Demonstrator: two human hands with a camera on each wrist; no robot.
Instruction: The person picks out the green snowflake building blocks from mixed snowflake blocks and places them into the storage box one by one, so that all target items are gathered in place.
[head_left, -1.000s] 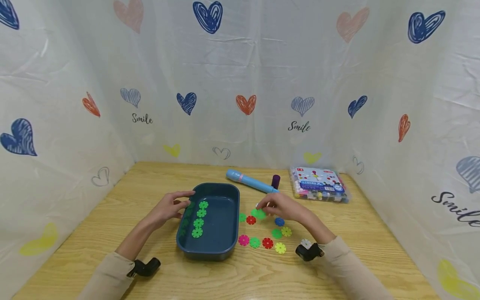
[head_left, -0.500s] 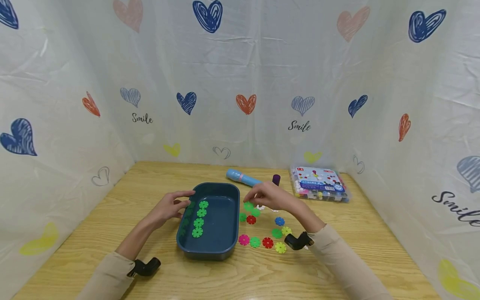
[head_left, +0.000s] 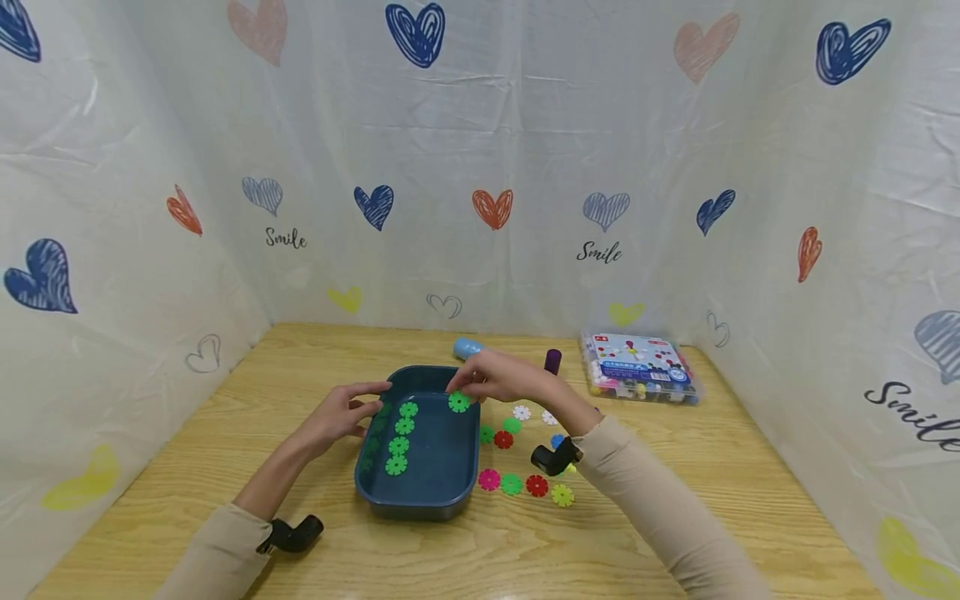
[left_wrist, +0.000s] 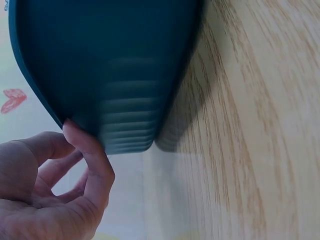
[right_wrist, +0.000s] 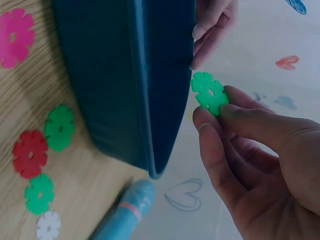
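Note:
A dark blue tray (head_left: 465, 479) sits mid-table with several green snowflake discs (head_left: 400, 437) in a column inside. My right hand (head_left: 491, 379) pinches a green disc (head_left: 459, 402) (right_wrist: 210, 93) above the tray's far right corner. My left hand (head_left: 341, 412) rests against the tray's left rim with its fingers curled on the edge; the left wrist view shows a fingertip (left_wrist: 80, 137) touching the tray wall (left_wrist: 110, 65). Loose discs in red (head_left: 503, 439), pink (head_left: 489, 479), green, yellow and white lie on the table right of the tray.
A light blue marker (head_left: 467, 347) and a purple cap (head_left: 552, 361) lie behind the tray. A clear plastic box of beads (head_left: 637, 367) stands at the back right. White curtains printed with hearts enclose the wooden table (head_left: 225, 400) on three sides.
My right hand lifted a green disc from the loose pile and carried it left, over the tray's far right corner. The left hand stayed on the tray rim.

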